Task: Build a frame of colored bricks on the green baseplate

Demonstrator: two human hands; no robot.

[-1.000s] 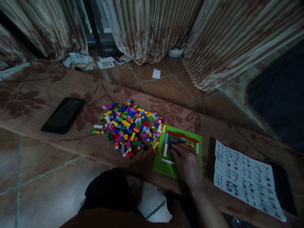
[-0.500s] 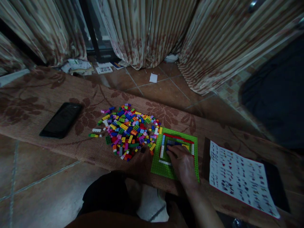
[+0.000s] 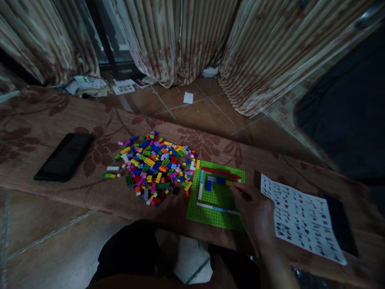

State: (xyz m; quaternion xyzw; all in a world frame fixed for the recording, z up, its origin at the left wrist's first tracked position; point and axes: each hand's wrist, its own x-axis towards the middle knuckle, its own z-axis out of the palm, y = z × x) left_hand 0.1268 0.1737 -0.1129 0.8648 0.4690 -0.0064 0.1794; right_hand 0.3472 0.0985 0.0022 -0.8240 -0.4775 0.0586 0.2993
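A green baseplate [image 3: 213,214] lies on a brown patterned mat [image 3: 39,136], with a frame of red, white and blue bricks [image 3: 219,173] pressed onto it. My right hand [image 3: 255,212] rests over the plate's right edge, fingers curled toward the bricks there; whether it holds a brick is hidden. A pile of loose coloured bricks [image 3: 153,166] lies just left of the plate. My left hand is out of sight.
A black phone [image 3: 63,156] lies on the mat at the left. A printed sheet [image 3: 300,218] lies right of the plate, over a dark flat object [image 3: 341,224]. Striped curtains [image 3: 180,36] hang behind, papers [image 3: 87,85] lie on the tiled floor.
My right hand has slid from the middle of the baseplate to its right edge, uncovering the bricks inside the frame. The view has shifted, so everything sits further left.
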